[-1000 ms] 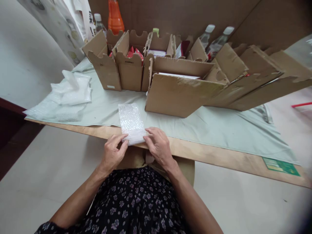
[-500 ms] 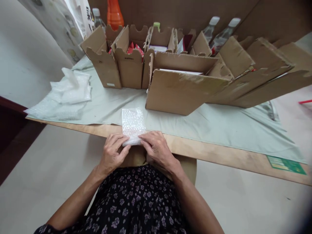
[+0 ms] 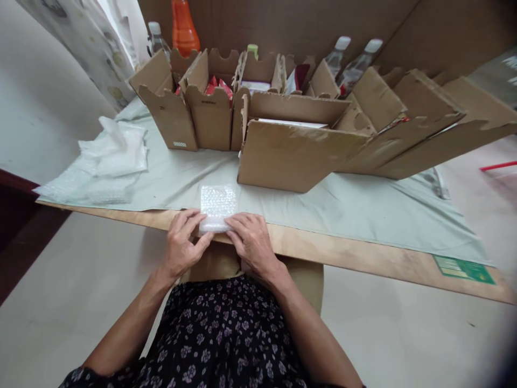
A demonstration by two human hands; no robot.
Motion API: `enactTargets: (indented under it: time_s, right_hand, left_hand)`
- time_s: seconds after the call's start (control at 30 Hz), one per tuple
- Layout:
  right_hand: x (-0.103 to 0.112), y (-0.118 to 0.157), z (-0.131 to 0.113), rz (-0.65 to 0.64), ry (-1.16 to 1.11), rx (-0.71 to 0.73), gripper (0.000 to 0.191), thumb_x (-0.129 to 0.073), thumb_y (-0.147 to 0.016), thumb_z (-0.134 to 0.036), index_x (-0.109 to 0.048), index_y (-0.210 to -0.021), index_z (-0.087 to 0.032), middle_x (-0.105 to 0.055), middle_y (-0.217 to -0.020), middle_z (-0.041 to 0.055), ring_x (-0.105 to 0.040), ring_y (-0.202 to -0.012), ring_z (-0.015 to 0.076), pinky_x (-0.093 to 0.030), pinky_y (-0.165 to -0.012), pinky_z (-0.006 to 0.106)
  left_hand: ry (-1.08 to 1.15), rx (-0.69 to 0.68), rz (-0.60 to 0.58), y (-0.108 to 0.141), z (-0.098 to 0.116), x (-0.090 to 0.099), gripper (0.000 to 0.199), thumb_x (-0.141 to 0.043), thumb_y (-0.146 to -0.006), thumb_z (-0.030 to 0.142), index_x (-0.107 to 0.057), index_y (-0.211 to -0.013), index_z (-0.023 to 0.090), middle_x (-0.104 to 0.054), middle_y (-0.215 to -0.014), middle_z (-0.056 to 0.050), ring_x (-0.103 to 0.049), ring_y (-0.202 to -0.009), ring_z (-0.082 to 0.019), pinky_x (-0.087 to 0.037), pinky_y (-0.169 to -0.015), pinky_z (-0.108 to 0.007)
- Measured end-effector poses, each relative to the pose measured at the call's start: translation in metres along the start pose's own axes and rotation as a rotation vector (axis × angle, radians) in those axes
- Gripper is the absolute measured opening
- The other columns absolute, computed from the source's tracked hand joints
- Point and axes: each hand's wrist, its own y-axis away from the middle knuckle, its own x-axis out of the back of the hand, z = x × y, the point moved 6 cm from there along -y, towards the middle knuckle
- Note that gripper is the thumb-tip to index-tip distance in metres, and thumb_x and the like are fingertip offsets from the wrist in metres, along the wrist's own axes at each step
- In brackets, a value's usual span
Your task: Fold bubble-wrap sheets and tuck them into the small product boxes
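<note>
A small piece of clear bubble wrap (image 3: 219, 200) lies at the front edge of the cloth-covered table, its near end rolled or folded over into a thick edge. My left hand (image 3: 184, 240) pinches the left end of that fold between thumb and fingers. On the right end, my right hand (image 3: 252, 240) grips the fold in the same way. Whether anything is wrapped inside the fold, I cannot tell.
More bubble wrap (image 3: 123, 156) is piled at the table's left. Open cardboard boxes (image 3: 299, 159) stand along the back, some holding packets. Behind them are an orange bottle (image 3: 184, 32) and clear bottles (image 3: 338, 56). A green card (image 3: 464, 269) lies at the right front edge.
Both hands have moved slightly forward with the folded end, and the flat part of the bubble wrap beyond it is shorter. The whole view has shifted a little.
</note>
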Motion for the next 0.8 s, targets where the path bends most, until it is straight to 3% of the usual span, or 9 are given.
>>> enactTargets:
  time_s: [0.13,0.3,0.43,0.53,0.67,0.8]
  right_hand:
    - [0.009,0.006,0.001,0.009,-0.128,-0.042,0.024,-0.061,-0.102,-0.025,-0.071,-0.124,-0.024,-0.078,-0.113,0.0058,-0.068,-0.108,0.0246,-0.048,-0.100,0.044]
    - [0.020,0.012,-0.005,0.160,0.041,-0.027,0.035,-0.064,-0.098,-0.026,-0.065,-0.133,-0.023,-0.062,-0.146,0.0125,-0.056,-0.133,0.0317,-0.046,-0.107,0.051]
    - [0.004,0.005,-0.009,0.062,0.132,0.067,0.036,-0.066,-0.096,-0.021,-0.065,-0.132,-0.021,-0.062,-0.147,0.0131,-0.054,-0.135,0.0327,-0.045,-0.107,0.051]
    - [-0.006,-0.006,0.001,0.032,0.130,0.025,0.034,-0.062,-0.098,-0.017,-0.066,-0.132,-0.023,-0.066,-0.142,0.0116,-0.060,-0.128,0.0303,-0.048,-0.102,0.048]
    - [-0.003,-0.013,0.015,0.107,0.012,-0.089,0.029,-0.056,-0.101,-0.016,-0.070,-0.126,-0.023,-0.074,-0.130,0.0091,-0.067,-0.115,0.0267,-0.050,-0.098,0.045]
    - [0.004,-0.008,0.012,0.147,-0.227,-0.193,0.026,-0.055,-0.102,-0.021,-0.073,-0.121,-0.024,-0.078,-0.118,0.0064,-0.071,-0.109,0.0238,-0.052,-0.098,0.042]
  left_hand:
    - [0.035,-0.038,-0.074,0.012,0.006,0.002,0.023,-0.063,-0.097,0.028,-0.071,-0.117,0.020,-0.075,-0.111,-0.009,-0.070,-0.104,-0.025,-0.057,-0.095,-0.040]
    - [-0.040,0.062,-0.026,-0.003,-0.011,-0.008,0.025,-0.061,-0.098,0.034,-0.072,-0.113,0.018,-0.076,-0.102,-0.009,-0.069,-0.097,-0.026,-0.056,-0.090,-0.041]
    - [-0.056,0.159,-0.004,-0.016,-0.022,-0.013,0.030,-0.059,-0.098,0.040,-0.073,-0.111,0.016,-0.073,-0.096,-0.009,-0.067,-0.091,-0.025,-0.055,-0.090,-0.043]
    - [0.079,0.250,0.051,-0.009,-0.022,-0.007,0.036,-0.058,-0.099,0.041,-0.069,-0.121,0.015,-0.072,-0.107,-0.011,-0.068,-0.095,-0.023,-0.057,-0.091,-0.041]
    - [0.288,0.453,0.102,0.021,-0.020,0.002,0.043,-0.064,-0.097,0.041,-0.065,-0.132,0.016,-0.073,-0.114,-0.012,-0.071,-0.101,-0.022,-0.059,-0.095,-0.040]
    - [0.631,0.659,-0.035,0.039,-0.010,-0.013,0.050,-0.072,-0.090,0.040,-0.064,-0.133,0.015,-0.074,-0.126,-0.016,-0.074,-0.111,-0.027,-0.060,-0.101,-0.044]
